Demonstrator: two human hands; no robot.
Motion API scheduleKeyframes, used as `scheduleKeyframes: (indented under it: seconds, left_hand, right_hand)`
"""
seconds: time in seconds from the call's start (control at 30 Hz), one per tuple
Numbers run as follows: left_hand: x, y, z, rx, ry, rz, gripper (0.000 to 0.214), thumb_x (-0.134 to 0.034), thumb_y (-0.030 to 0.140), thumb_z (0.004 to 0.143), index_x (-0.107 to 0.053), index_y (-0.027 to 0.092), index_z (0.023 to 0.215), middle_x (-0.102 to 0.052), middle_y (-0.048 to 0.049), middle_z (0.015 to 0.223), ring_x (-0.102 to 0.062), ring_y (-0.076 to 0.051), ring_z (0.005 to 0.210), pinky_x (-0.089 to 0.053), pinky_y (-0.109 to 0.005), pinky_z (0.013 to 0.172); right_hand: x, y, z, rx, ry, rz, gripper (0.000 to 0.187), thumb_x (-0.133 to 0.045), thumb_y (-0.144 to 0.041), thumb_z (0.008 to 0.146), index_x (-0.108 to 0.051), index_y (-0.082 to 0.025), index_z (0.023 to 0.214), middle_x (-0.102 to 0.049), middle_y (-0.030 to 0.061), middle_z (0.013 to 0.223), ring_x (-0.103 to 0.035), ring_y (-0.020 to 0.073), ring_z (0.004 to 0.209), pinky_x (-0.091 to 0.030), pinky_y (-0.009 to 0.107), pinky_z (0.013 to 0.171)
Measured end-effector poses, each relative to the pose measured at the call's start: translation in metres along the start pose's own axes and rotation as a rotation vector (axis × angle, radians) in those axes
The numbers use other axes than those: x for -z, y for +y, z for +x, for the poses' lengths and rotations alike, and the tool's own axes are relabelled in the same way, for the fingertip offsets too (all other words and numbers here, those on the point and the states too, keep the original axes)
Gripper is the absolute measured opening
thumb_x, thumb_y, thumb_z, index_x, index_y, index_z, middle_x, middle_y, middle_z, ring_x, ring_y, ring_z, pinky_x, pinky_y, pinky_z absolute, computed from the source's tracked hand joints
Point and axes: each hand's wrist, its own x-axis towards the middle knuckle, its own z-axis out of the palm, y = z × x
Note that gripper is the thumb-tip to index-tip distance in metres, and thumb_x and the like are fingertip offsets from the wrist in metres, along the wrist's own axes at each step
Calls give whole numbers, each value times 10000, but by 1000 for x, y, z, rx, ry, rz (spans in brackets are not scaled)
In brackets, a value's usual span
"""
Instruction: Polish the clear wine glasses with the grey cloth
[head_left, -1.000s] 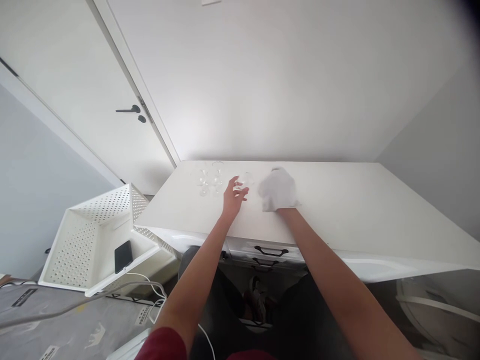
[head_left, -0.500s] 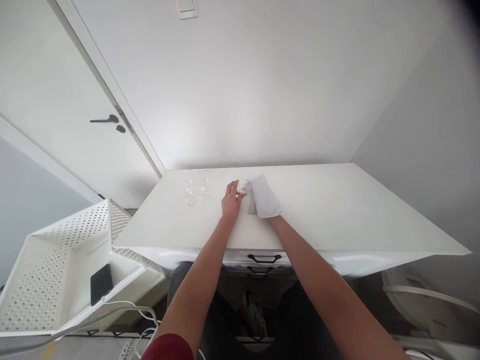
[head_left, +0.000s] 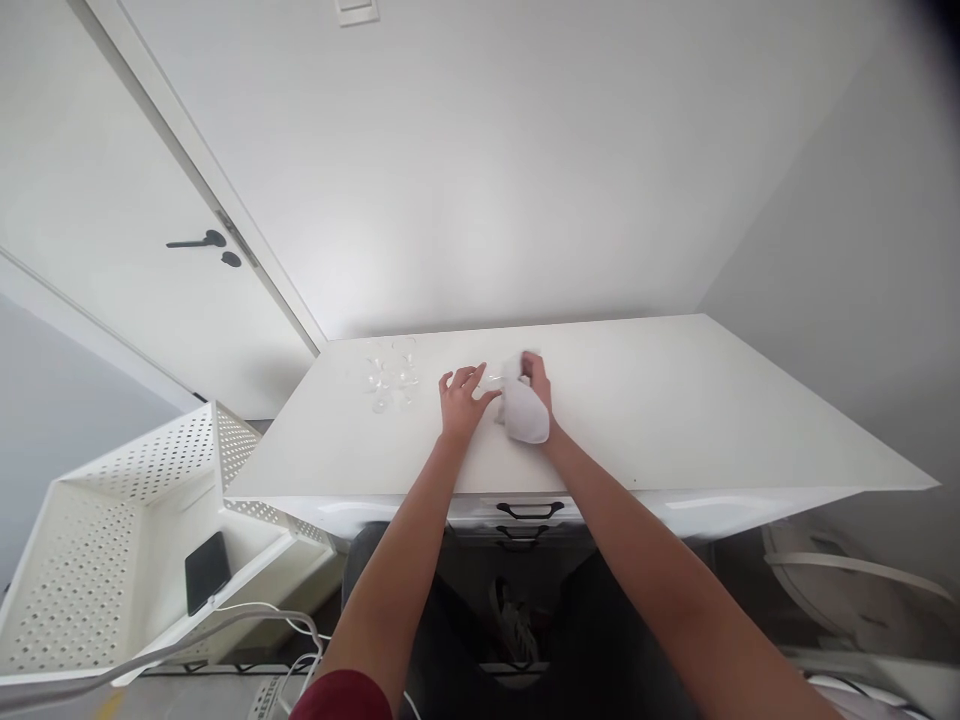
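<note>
Only one word can be read, in part: "RESTIGE" is printed in dark letters on a pale label (head_left: 264,698) on the grey cover (head_left: 191,697); its beginning is cut off by the bottom edge of the view.

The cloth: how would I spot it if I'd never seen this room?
Find the long white cabinet with black drawer handles. Near the middle of its top, the cloth is in the person's right hand. Unlike the clear glassware to the left, it is pale, soft and opaque.
</note>
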Motion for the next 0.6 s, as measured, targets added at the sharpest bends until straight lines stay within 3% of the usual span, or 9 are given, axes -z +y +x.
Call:
scheduleKeyframes:
  seconds: [0.13,0.23,0.33,0.5,0.6]
  left_hand:
    - [0,0,-1,-11,10,25,436,-731,331,933,-704,311,1368,-713,-124,1303,-708,-267,1115,-303,-494,1160]
    - [-1,0,-3,-85,-52,9,406,-739,379,928,-731,315,1329,-728,-133,1268,-707,-281,1099,-314,-495,1126]
    - [-1,1,-3,-92,-77,19,417,-751,398,916,-734,298,1320,-736,-143,1250,-701,-285,1080,-305,-495,1123]
    - [-3,4,-2,-62,-50,47,384,-677,240,914,-725,253,1294,-753,-122,1171,-717,-239,957,-282,-489,1143]
    - [-1,8,-2,-44,-65,23,372,-667,205,897,-708,225,1266,-743,-107,1104,-713,-220,930,-334,-446,1091]
  right_hand:
    - [-1,3,-3,6,-214,113,748,-661,-385,878,-396,-251,1564,-716,57,1147,-655,242,1077,-515,423,991]
    - [9,2,4,-51,-311,141,715,-663,-388,852,-503,-241,1533,-736,48,1107,-651,239,1025,-521,427,980]
    - [18,-2,8,-30,-381,176,672,-663,-357,826,-584,-241,1483,-719,65,1264,-630,256,1126,-513,414,1008]
    - [12,-3,9,-5,-386,121,672,-573,-232,752,-633,-223,1421,-682,78,1325,-633,246,1078,-516,421,993]
    - [7,3,11,-27,-263,86,609,-573,-235,693,-696,-215,1289,-702,74,1242,-633,240,1033,-523,398,951]
